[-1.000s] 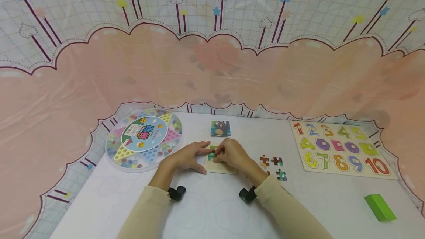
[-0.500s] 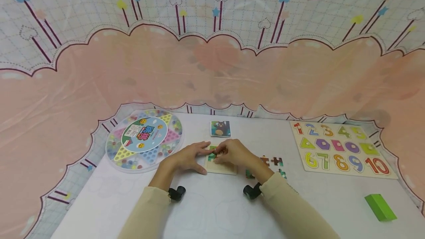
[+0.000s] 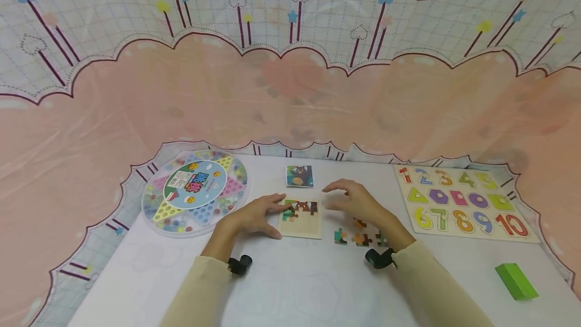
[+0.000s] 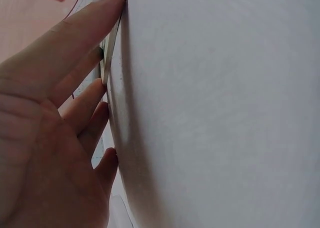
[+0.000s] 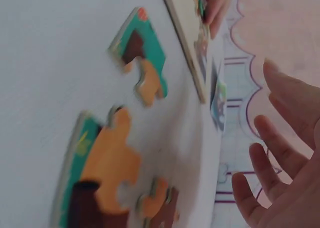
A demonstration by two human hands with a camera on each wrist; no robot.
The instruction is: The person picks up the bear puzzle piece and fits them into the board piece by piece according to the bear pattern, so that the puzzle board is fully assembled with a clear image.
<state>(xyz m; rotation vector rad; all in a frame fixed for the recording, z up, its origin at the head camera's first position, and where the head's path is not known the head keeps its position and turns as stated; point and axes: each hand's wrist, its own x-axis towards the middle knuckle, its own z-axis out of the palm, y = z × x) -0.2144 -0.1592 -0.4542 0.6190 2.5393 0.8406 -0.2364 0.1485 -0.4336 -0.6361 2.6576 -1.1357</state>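
Note:
A small wooden jigsaw board [image 3: 299,228] lies at mid-table, with bear-picture pieces [image 3: 301,207] set along its top and upper left. My left hand [image 3: 254,216] rests at the board's left side, fingers extended; in the left wrist view its thumb and fingers are by the board's edge [image 4: 107,63]. Right of the board my right hand [image 3: 356,203] hovers with relaxed, spread fingers and nothing in them. Several loose jigsaw pieces [image 3: 340,236] lie below it, partly covered by the hand and wrist. The right wrist view shows a green-and-orange jigsaw piece [image 5: 150,45] close up.
Behind the board lies a square bear picture [image 3: 299,176]. A round Chinese checkers box [image 3: 195,193] stands at the left. To the right are a wooden number board [image 3: 467,203] and a green block [image 3: 516,281]. A patterned cloth [image 3: 290,100] hangs behind the table.
My right hand has left the upper part of the board and moved right, its fingers opening out. Brown bear pieces now show along the board's top. The left hand stays put.

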